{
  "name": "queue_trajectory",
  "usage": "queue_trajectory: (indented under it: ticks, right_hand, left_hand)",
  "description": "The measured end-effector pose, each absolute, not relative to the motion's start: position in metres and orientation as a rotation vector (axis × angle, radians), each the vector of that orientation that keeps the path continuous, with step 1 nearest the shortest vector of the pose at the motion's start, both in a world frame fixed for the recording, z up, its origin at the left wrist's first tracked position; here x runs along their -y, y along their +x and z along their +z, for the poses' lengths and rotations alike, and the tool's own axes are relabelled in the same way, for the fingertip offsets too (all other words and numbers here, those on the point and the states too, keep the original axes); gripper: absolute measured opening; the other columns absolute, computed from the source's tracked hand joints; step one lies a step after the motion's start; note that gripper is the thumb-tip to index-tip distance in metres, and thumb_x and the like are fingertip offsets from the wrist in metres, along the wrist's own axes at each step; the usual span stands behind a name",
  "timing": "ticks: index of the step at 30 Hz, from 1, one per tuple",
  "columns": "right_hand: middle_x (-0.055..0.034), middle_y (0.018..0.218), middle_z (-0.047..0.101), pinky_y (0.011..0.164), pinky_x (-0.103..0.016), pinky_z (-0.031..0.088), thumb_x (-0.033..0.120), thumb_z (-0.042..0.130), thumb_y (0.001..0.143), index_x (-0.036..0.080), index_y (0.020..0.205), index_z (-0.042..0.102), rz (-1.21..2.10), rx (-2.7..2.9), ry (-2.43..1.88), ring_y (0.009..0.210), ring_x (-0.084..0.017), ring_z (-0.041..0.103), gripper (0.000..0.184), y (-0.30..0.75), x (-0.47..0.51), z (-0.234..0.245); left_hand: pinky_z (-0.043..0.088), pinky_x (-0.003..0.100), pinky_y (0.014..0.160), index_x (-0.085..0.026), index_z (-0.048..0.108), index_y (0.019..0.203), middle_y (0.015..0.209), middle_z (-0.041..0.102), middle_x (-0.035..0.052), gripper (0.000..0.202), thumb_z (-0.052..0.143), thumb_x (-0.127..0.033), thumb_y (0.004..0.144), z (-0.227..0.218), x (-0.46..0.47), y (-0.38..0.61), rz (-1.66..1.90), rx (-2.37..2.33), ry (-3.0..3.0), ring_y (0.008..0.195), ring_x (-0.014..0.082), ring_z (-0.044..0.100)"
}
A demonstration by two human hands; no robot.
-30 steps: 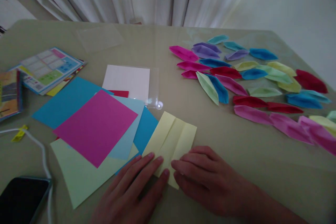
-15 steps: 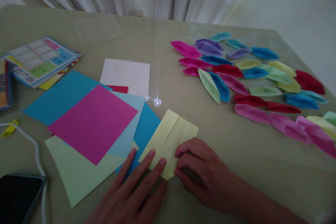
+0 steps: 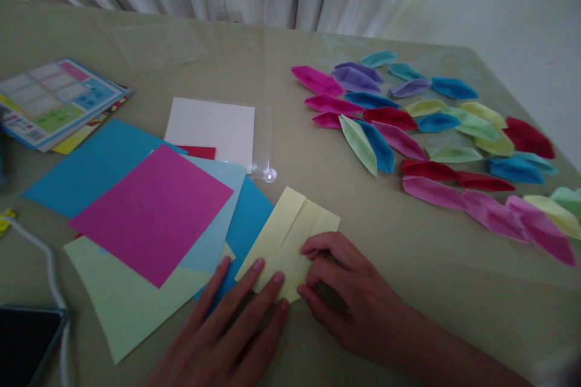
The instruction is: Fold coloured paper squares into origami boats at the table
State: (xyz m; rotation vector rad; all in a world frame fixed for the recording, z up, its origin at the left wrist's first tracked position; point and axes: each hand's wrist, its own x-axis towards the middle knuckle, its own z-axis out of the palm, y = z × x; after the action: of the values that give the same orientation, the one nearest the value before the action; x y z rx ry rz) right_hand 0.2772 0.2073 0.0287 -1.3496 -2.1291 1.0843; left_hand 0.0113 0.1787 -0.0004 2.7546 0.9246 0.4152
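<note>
In front of me lies a pale yellow sheet of origami paper (image 3: 290, 227) with lengthwise folds, its near end partly hidden by my fingers. My left hand (image 3: 233, 326) rests on the near left part with its fingers spread, pressing the paper down. At the sheet's right edge, my right hand (image 3: 349, 296) is curled, its thumb and fingertips pinching the folded edge. Under the left fingertips and beside the yellow sheet are loose papers: a blue sheet (image 3: 249, 211), a magenta sheet (image 3: 154, 214) and a pale green sheet (image 3: 122, 296).
Several folded paper pieces (image 3: 436, 193) in many colours spread over the right of the table (image 3: 431, 296). A white paper pack (image 3: 213, 127) lies behind the sheets. Printed packs (image 3: 59, 103), a white cable (image 3: 49, 266) and a phone (image 3: 27, 344) are at left.
The right fingers have shifted slightly along the yellow paper's right edge. My left hand stays spread on it. The view has moved a little, so the scene sits slightly differently.
</note>
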Motion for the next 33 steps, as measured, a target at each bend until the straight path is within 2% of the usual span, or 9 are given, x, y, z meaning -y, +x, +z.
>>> queue_trajectory:
  ticks: [5, 10, 15, 17, 25, 29, 33]
  right_hand:
    - [-0.0096, 0.125, 0.064, 0.098, -0.030, 0.058, 0.011, 0.065, 0.094, 0.021, 0.089, 0.058, 1.062, 2.122, -1.370, 0.115, -0.020, 0.066, 0.013, 0.277, -0.204, 0.028]
    - [-0.0089, 0.126, 0.064, 0.098, -0.031, 0.058, 0.010, 0.064, 0.096, 0.021, 0.090, 0.058, 1.059, 2.113, -1.373, 0.115, -0.020, 0.066, 0.014, 0.278, -0.203, 0.028]
    - [-0.0100, 0.125, 0.064, 0.097, -0.032, 0.059, 0.011, 0.065, 0.096, 0.021, 0.089, 0.059, 1.074, 2.093, -1.383, 0.115, -0.021, 0.066, 0.014, 0.277, -0.204, 0.028]
    - [-0.0102, 0.125, 0.063, 0.097, -0.032, 0.059, 0.011, 0.065, 0.096, 0.021, 0.089, 0.060, 1.080, 2.093, -1.391, 0.116, -0.021, 0.066, 0.013, 0.277, -0.204, 0.028]
    - [-0.0097, 0.127, 0.063, 0.099, -0.031, 0.058, 0.012, 0.063, 0.098, 0.021, 0.091, 0.060, 1.067, 2.110, -1.390, 0.117, -0.020, 0.066, 0.012, 0.278, -0.201, 0.025]
    - [-0.0097, 0.126, 0.063, 0.099, -0.032, 0.059, 0.011, 0.064, 0.097, 0.021, 0.091, 0.059, 1.053, 2.108, -1.376, 0.117, -0.021, 0.066, 0.012, 0.278, -0.202, 0.025]
    - [-0.0100, 0.125, 0.064, 0.099, -0.033, 0.060, 0.011, 0.063, 0.097, 0.021, 0.091, 0.059, 1.038, 2.111, -1.382, 0.115, -0.021, 0.067, 0.013, 0.276, -0.202, 0.026]
  left_hand:
    - [0.010, 0.055, 0.138, -0.029, 0.069, 0.138, 0.161, 0.059, -0.0034, 0.035, 0.046, -0.034, 0.112, 0.000, -0.178, 0.012, 0.414, -0.926, 2.769, 0.156, 0.0280, 0.044]
    - [0.012, 0.055, 0.138, -0.029, 0.069, 0.138, 0.161, 0.059, -0.0023, 0.036, 0.043, -0.025, 0.112, 0.004, -0.176, 0.012, 0.341, -0.936, 2.787, 0.157, 0.0281, 0.044]
    - [0.022, 0.037, 0.137, -0.023, 0.071, 0.136, 0.154, 0.067, 0.0006, 0.037, 0.043, -0.019, 0.112, 0.007, -0.172, 0.016, 0.496, -0.974, 2.735, 0.156, 0.0193, 0.045]
    - [0.024, 0.034, 0.136, -0.022, 0.071, 0.135, 0.151, 0.068, 0.0000, 0.038, 0.041, -0.017, 0.112, 0.007, -0.172, 0.018, 0.539, -0.984, 2.703, 0.155, 0.0167, 0.046]
    - [0.026, 0.035, 0.135, -0.022, 0.069, 0.139, 0.154, 0.066, -0.0008, 0.046, 0.033, -0.010, 0.112, 0.011, -0.175, 0.011, 0.470, -0.950, 2.748, 0.155, 0.0167, 0.046]
    - [0.026, 0.035, 0.135, -0.028, 0.062, 0.150, 0.156, 0.065, -0.0029, 0.047, 0.034, -0.017, 0.114, 0.013, -0.176, 0.010, 0.388, -0.974, 2.764, 0.154, 0.0159, 0.048]
    - [0.033, 0.035, 0.133, -0.030, 0.063, 0.149, 0.157, 0.063, -0.0034, 0.045, 0.036, -0.020, 0.114, 0.012, -0.174, 0.010, 0.376, -0.982, 2.767, 0.152, 0.0170, 0.051]
